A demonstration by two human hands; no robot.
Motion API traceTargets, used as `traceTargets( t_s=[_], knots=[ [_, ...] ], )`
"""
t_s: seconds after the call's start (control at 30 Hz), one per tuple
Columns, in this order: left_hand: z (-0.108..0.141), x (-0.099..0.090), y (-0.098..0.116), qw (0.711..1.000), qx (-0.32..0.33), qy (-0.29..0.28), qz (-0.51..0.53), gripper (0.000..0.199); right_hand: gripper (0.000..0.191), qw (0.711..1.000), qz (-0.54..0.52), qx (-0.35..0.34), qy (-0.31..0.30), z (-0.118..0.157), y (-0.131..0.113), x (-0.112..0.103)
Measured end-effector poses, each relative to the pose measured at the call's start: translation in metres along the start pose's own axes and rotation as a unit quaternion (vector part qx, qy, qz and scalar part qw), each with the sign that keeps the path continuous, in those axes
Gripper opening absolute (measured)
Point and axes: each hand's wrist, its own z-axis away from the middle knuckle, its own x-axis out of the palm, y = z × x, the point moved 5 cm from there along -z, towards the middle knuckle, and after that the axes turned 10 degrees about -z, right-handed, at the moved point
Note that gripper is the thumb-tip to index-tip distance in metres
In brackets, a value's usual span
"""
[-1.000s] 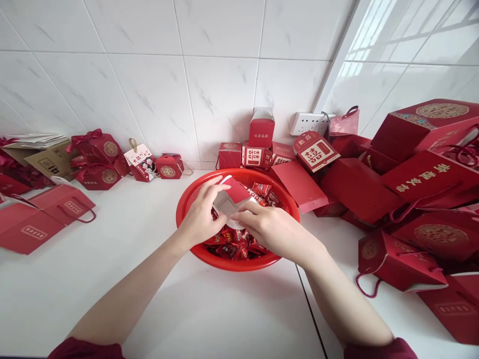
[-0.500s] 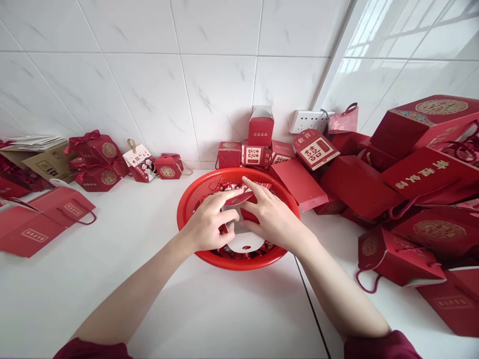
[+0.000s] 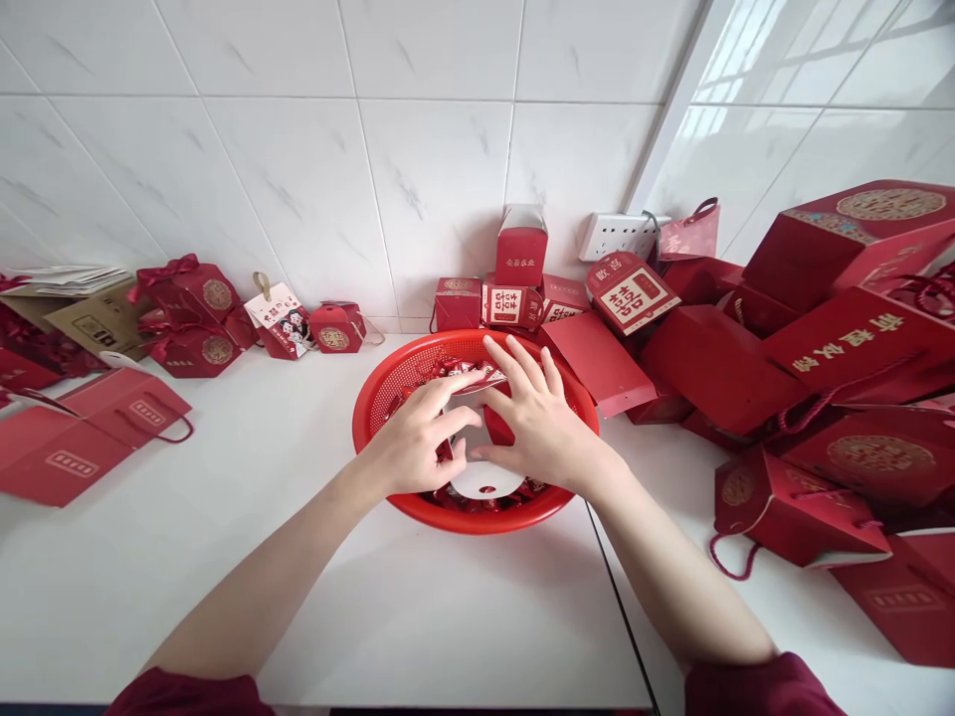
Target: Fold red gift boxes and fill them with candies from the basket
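A red plastic basket [image 3: 363, 423] holds many small red-wrapped candies [image 3: 448, 370]. Among them sits a red paper gift box with its top open; its near flap [image 3: 488, 479] is white inside and has a small hole. My left hand [image 3: 422, 438] is curled at the box's left edge, its index finger reaching to the far flap. My right hand [image 3: 541, 423] lies over the right side, fingers spread and thumb at the opening. Both hands partly cover the box, so its inside is mostly hidden.
Assorted red gift boxes [image 3: 712, 363] are heaped on the right. More boxes [image 3: 198, 318] and a red bag-shaped box [image 3: 104, 428] stand on the left. A white power strip [image 3: 619, 237] leans against the tiled wall, behind small boxes [image 3: 514, 306].
My right hand has lifted its fingers off the far flap and spread them upward. My left hand has stayed at the box's left edge. The view has tipped slightly.
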Motion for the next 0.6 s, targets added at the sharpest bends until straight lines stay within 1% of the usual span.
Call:
traceTargets(
  t_s=[0.07,0.13,0.2,0.23,0.33,0.4,0.43,0.5,0.53,0.6],
  knots=[
    [0.000,0.000,0.000,1.000,-0.011,0.004,-0.003,0.031,0.041,1.000,-0.008,0.001,0.006,0.000,-0.001,-0.002],
    [0.000,0.001,-0.002,0.999,-0.032,0.008,-0.006,0.047,0.037,0.999,-0.015,0.011,0.033,-0.001,-0.002,-0.009],
    [0.001,0.003,-0.007,0.998,-0.056,0.007,-0.004,0.066,0.033,0.996,-0.016,0.029,0.078,0.000,0.000,-0.019],
    [0.002,0.004,-0.010,0.998,-0.068,0.004,0.000,0.073,0.030,0.994,-0.013,0.039,0.103,0.000,0.002,-0.023],
    [0.004,0.007,-0.016,0.996,-0.092,0.002,0.013,0.080,0.020,0.982,0.018,0.069,0.173,0.002,0.011,-0.034],
    [0.004,0.008,-0.017,0.996,-0.091,0.007,0.019,0.081,0.015,0.970,0.068,0.107,0.208,0.005,0.020,-0.037],
    [0.004,0.008,-0.016,0.996,-0.087,0.007,0.019,0.082,0.013,0.963,0.097,0.128,0.215,0.006,0.024,-0.037],
    [0.004,0.007,-0.014,0.997,-0.077,0.007,0.018,0.083,0.012,0.956,0.139,0.164,0.199,0.006,0.030,-0.035],
    [0.004,0.007,-0.013,0.997,-0.071,0.007,0.018,0.084,0.016,0.957,0.148,0.177,0.178,0.005,0.032,-0.033],
    [0.003,0.007,-0.012,0.998,-0.063,0.004,0.019,0.084,0.028,0.960,0.144,0.209,0.116,0.003,0.034,-0.026]
  ],
)
